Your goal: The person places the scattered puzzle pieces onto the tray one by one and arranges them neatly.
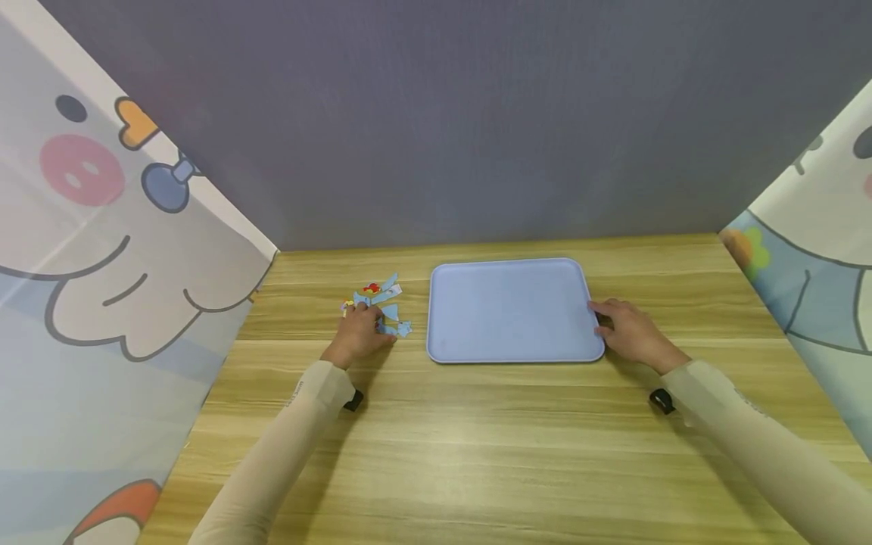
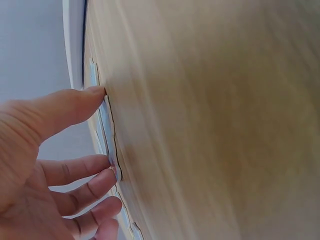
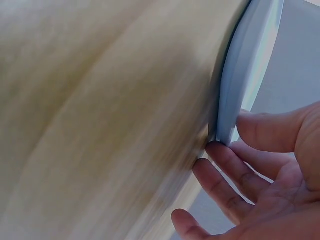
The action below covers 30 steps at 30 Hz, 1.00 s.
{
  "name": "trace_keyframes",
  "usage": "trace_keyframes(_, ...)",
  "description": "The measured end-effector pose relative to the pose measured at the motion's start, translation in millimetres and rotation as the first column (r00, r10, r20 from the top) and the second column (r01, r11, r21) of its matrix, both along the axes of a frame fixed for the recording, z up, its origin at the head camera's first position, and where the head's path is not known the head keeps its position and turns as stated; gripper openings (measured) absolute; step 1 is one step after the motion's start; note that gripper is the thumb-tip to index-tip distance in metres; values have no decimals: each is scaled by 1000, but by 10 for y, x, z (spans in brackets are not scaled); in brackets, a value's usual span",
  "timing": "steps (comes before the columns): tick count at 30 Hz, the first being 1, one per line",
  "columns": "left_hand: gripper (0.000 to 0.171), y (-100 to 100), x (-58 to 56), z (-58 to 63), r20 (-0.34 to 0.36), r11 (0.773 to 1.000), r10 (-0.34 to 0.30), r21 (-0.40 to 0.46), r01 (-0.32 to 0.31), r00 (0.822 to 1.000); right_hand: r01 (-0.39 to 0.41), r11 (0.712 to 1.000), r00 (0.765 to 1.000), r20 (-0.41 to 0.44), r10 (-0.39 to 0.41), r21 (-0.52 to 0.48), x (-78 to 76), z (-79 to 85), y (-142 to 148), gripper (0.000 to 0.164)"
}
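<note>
A pile of flat paper-thin pieces [image 1: 383, 303], mostly light blue with bits of red and yellow, lies on the wooden table [image 1: 477, 439] left of a light blue tray [image 1: 511, 310]. My left hand [image 1: 364, 327] sits on the near side of the pile. In the left wrist view its thumb tip [image 2: 95, 93] and fingertips [image 2: 107, 167] pinch the two ends of a blue piece [image 2: 107, 131] lying flat. My right hand [image 1: 616, 325] grips the tray's right edge [image 3: 240, 95], thumb on the rim and fingers [image 3: 220, 152] at its underside.
Cartoon-printed screens stand along the left [image 1: 102, 250] and right [image 1: 817, 250] sides of the table. A plain grey wall [image 1: 443, 113] closes the back. Nothing lies in the tray, and bare wood stretches toward the front edge.
</note>
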State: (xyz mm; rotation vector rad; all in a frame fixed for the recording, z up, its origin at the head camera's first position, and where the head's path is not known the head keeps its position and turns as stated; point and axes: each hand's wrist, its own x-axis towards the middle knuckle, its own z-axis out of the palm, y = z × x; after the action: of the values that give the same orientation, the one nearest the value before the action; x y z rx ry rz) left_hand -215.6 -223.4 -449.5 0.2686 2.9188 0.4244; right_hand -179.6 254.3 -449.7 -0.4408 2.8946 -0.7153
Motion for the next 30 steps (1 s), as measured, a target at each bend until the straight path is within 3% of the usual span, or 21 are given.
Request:
trace_keyframes(7, 51, 29, -2, -1, -11, 1000, 8, 7, -8, 1000, 14, 1000, 1000, 18, -14, -6, -8, -2, 7, 51)
trace_keyframes(16, 56, 84, 23, 94, -127, 998, 32, 50, -26, 991, 11, 1000, 1000, -8, -12, -21, 12, -16, 23, 50)
trace_keyframes(30, 55, 367, -23, 215, -231, 989, -30, 136, 62, 973, 12, 999, 999, -36, -14, -52, 9, -54, 42, 49)
